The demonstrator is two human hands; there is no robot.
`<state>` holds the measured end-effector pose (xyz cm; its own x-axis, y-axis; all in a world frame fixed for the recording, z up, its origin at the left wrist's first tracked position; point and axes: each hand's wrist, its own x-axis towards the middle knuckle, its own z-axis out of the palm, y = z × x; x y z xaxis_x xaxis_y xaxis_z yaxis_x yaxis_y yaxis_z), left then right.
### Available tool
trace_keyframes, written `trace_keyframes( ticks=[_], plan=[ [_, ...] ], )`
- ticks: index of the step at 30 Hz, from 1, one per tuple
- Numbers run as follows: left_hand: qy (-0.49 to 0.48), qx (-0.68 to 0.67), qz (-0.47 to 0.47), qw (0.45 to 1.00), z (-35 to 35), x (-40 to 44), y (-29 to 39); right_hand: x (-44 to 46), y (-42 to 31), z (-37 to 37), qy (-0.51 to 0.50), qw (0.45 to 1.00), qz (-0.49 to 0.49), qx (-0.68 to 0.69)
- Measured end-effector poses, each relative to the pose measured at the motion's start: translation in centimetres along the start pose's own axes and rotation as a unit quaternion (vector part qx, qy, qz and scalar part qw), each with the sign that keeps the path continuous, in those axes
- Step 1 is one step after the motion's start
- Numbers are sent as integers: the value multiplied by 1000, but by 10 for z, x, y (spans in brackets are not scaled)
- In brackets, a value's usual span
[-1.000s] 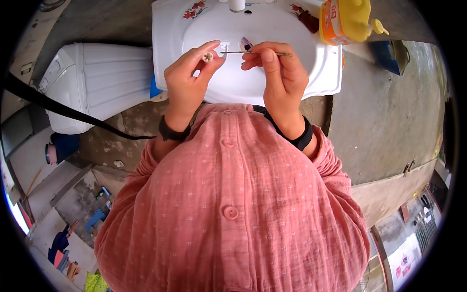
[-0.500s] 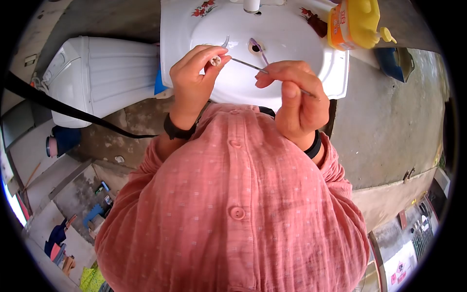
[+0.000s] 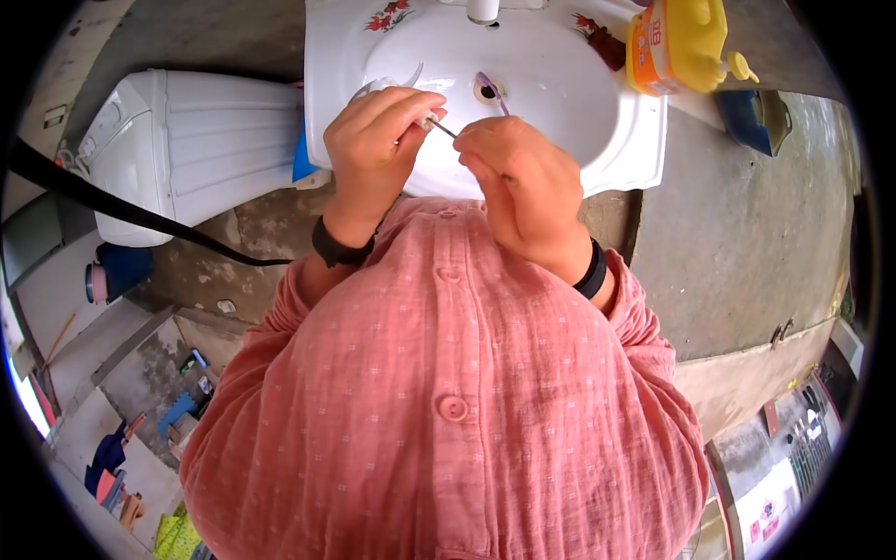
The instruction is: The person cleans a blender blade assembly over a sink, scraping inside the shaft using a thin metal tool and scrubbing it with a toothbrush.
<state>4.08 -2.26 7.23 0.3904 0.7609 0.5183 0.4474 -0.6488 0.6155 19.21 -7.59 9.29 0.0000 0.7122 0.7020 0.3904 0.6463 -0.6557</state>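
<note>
Two bare hands work above a glossy white ceramic washbasin [image 3: 551, 98] with red floral decoration near its upper corners. The left hand [image 3: 373, 126] pinches a small whitish piece [image 3: 428, 120] between thumb and forefinger; the fingers cover most of it, so its full shape cannot be told. The right hand [image 3: 523, 173] pinches a thin, straight, dark rod [image 3: 443, 129], apparently metal, its fingers pressed together over the near end.

Step in hand, as judged: application of the rod tip to the exposed end of the whitish piece. Tip and piece appear to meet; whether the tip enters the piece cannot be told. Next move: hold the left pinch steady, keep the rod in line with the end of the piece, and apply light, controlled force. A slender rod and a small, smooth part may slip if either grip loosens.

Materials and shapes: a translucent, curved, tapering strip [image 3: 414, 75] projects beyond the left hand. A slender purple plastic stick [image 3: 495, 94] lies in the basin across the dark round drain [image 3: 486, 92]. To the right, a yellow plastic jug [image 3: 698, 42] with an orange label and a pump nozzle lies at the basin's edge. A soft, crinkled pink shirt [image 3: 383, 373] covers the torso; black bands encircle both wrists.
</note>
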Motion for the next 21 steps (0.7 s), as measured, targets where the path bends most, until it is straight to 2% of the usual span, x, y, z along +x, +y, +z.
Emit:
trace_keyframes(
  ticks=[2,4,6,8,10,18,21],
  plan=[
    [-2,6,16,1000,-1,0,2,0,0,0,10,999,28,18],
    [-27,35,2,999,-3,0,8,-2,1,-2,58,972,181,134],
    [-8,20,27,999,3,0,2,0,-5,-4,58,975,182,115],
    [13,5,53,999,4,0,-1,1,-6,-7,45,996,72,37],
    [-5,-3,23,1000,0,-2,-2,1,-6,-6,55,995,64,46],
    [-5,-6,53,999,-2,5,0,1,0,2,39,995,50,78],
    [-8,0,67,998,0,5,-2,4,0,1,-9,999,30,16]
  ],
)
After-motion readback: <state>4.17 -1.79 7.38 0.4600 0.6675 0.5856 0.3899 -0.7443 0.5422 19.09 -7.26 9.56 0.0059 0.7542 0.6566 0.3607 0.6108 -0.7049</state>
